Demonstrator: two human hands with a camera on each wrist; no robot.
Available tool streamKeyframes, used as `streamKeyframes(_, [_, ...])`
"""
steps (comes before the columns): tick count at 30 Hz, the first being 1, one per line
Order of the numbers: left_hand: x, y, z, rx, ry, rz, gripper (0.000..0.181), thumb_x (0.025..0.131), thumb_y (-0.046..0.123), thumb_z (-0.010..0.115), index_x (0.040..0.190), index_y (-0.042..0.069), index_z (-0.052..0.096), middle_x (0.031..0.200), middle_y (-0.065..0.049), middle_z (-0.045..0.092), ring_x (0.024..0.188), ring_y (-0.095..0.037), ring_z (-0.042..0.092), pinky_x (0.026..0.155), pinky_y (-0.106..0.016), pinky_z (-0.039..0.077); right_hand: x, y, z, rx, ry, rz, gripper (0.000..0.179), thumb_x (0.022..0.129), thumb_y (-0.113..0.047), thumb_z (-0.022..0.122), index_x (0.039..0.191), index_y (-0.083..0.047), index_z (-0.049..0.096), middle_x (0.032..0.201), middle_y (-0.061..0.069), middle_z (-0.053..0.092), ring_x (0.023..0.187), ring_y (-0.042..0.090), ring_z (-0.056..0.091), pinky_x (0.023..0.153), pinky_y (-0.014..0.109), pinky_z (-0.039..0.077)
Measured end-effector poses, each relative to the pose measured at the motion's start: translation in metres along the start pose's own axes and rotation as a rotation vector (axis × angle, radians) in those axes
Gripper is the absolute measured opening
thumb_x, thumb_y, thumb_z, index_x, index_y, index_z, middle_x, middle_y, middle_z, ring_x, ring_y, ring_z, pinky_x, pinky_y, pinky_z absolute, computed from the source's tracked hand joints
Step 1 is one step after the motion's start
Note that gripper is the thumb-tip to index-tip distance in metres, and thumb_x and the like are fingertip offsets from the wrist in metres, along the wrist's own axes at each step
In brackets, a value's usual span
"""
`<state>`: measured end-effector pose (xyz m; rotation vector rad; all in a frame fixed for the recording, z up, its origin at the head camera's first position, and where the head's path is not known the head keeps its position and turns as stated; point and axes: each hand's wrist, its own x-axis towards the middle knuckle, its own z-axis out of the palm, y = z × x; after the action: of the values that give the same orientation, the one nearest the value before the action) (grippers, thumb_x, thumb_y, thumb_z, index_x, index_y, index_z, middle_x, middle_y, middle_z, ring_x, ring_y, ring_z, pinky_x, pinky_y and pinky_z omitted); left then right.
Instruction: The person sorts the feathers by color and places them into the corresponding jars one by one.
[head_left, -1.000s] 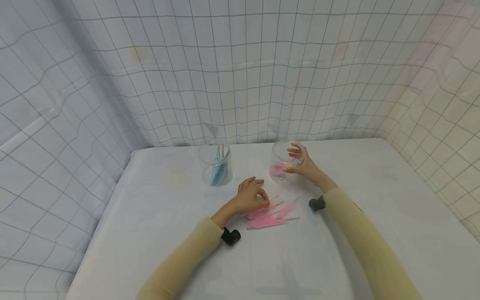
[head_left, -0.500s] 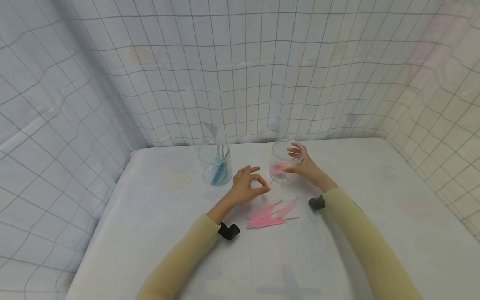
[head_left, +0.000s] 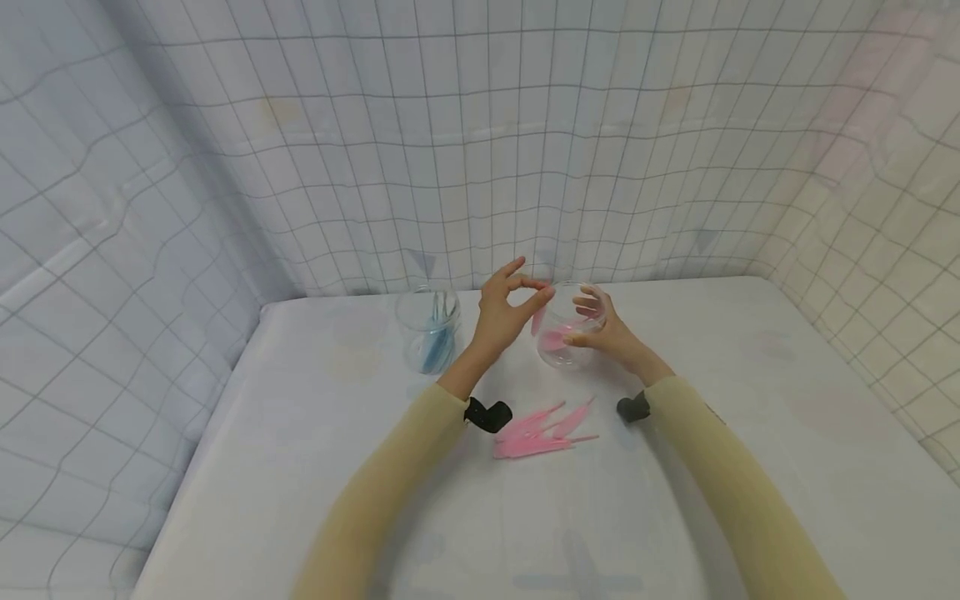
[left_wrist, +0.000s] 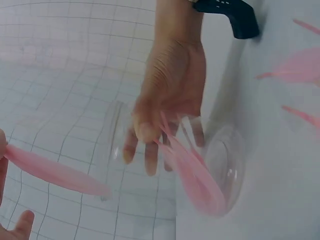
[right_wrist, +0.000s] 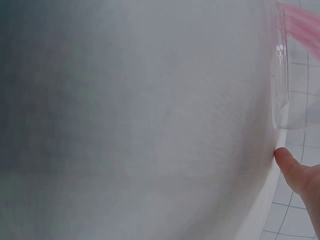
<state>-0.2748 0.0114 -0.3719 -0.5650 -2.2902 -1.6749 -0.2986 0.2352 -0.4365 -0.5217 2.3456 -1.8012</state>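
Between thumb and forefinger my left hand [head_left: 506,315] pinches a pink feather [head_left: 537,322] by its end; the feather hangs down at the left side of a clear glass jar [head_left: 562,360]. The left wrist view shows this feather [left_wrist: 55,172] overlapping the jar's rim. My right hand [head_left: 611,333] grips the jar from the right, fingers behind and thumb in front. Several pink feathers [left_wrist: 197,185] lean inside the jar. More pink feathers [head_left: 532,446] lie in a loose pile on the table before it. The right wrist view catches only the thumb [right_wrist: 292,167] and part of the jar.
A second clear glass jar [head_left: 408,346] holding blue feathers [head_left: 437,350] stands to the left, near the left forearm. White cloth covers the table [head_left: 300,433]. A grid-patterned curtain [head_left: 360,167] hangs behind and along both sides.
My left hand has lifted one pink feather off the pile and carried it up and away to the right jar's rim. The right hand has stayed on the jar.
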Motion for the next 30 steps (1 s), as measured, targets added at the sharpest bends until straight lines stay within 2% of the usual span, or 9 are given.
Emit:
streamKeyframes(6, [0.022, 0.011, 0.016, -0.242, 0.061, -0.048, 0.029, 0.088, 0.031, 0.070, 0.101, 0.005, 0.069, 0.143, 0.003, 0.042, 0.133, -0.012, 0.029, 0.106, -0.054, 0.022, -0.007, -0.017, 0.004, -0.023, -0.008, -0.009, 0.093, 0.081, -0.009, 0.075, 0.148, -0.008, 0.010, 0.147, 0.023, 0.026, 0.136, 0.036, 0.024, 0.105, 0.056, 0.021])
streamKeyframes(9, [0.028, 0.012, 0.022, -0.291, 0.061, -0.068, 0.029, 0.088, 0.029, 0.069, 0.103, 0.004, 0.069, 0.143, 0.002, 0.041, 0.133, -0.011, 0.029, 0.106, -0.052, 0.023, -0.008, -0.018, 0.004, -0.031, -0.006, -0.015, 0.094, 0.081, -0.008, 0.076, 0.147, -0.006, 0.009, 0.147, 0.024, 0.026, 0.136, 0.037, 0.024, 0.105, 0.055, 0.022])
streamKeyframes(11, [0.029, 0.010, 0.025, -0.290, 0.045, -0.079, 0.029, 0.088, 0.028, 0.069, 0.104, 0.004, 0.069, 0.144, 0.001, 0.040, 0.133, -0.010, 0.029, 0.105, -0.052, 0.023, -0.008, -0.018, 0.005, -0.029, -0.006, -0.011, 0.093, 0.081, -0.009, 0.076, 0.147, -0.006, 0.010, 0.147, 0.024, 0.026, 0.136, 0.037, 0.025, 0.105, 0.055, 0.022])
streamKeyframes(16, [0.024, -0.002, 0.029, -0.226, -0.038, -0.113, 0.032, 0.087, 0.030, 0.071, 0.110, 0.008, 0.070, 0.145, 0.003, 0.039, 0.134, -0.006, 0.027, 0.107, -0.054, 0.019, -0.009, -0.019, 0.005, -0.024, -0.007, 0.009, 0.091, 0.083, -0.010, 0.074, 0.147, -0.010, 0.010, 0.148, 0.022, 0.025, 0.137, 0.035, 0.024, 0.106, 0.055, 0.022])
streamKeyframes(21, [0.013, -0.013, 0.026, -0.148, -0.105, -0.112, 0.035, 0.085, 0.029, 0.073, 0.116, 0.013, 0.069, 0.144, 0.002, 0.040, 0.135, -0.009, 0.026, 0.107, -0.054, 0.016, -0.009, -0.019, 0.004, -0.027, -0.018, 0.013, 0.093, 0.083, -0.011, 0.075, 0.148, -0.010, 0.009, 0.148, 0.020, 0.024, 0.137, 0.035, 0.023, 0.105, 0.056, 0.022])
streamKeyframes(25, [0.002, -0.021, 0.022, -0.060, -0.106, -0.098, 0.037, 0.083, 0.031, 0.075, 0.115, 0.014, 0.067, 0.144, -0.001, 0.041, 0.135, -0.017, 0.026, 0.107, -0.055, 0.015, -0.006, -0.013, 0.002, -0.002, -0.028, 0.003, 0.094, 0.082, -0.008, 0.074, 0.148, -0.009, 0.008, 0.149, 0.021, 0.022, 0.136, 0.037, 0.021, 0.104, 0.057, 0.023])
streamKeyframes(30, [-0.016, -0.029, 0.018, 0.129, -0.101, -0.076, 0.040, 0.081, 0.035, 0.076, 0.111, 0.013, 0.062, 0.137, -0.006, 0.047, 0.131, -0.026, 0.028, 0.103, -0.054, 0.017, 0.002, 0.007, -0.002, 0.010, -0.009, -0.015, 0.094, 0.081, -0.010, 0.076, 0.149, -0.015, 0.010, 0.149, 0.019, 0.024, 0.136, 0.038, 0.021, 0.105, 0.056, 0.023])
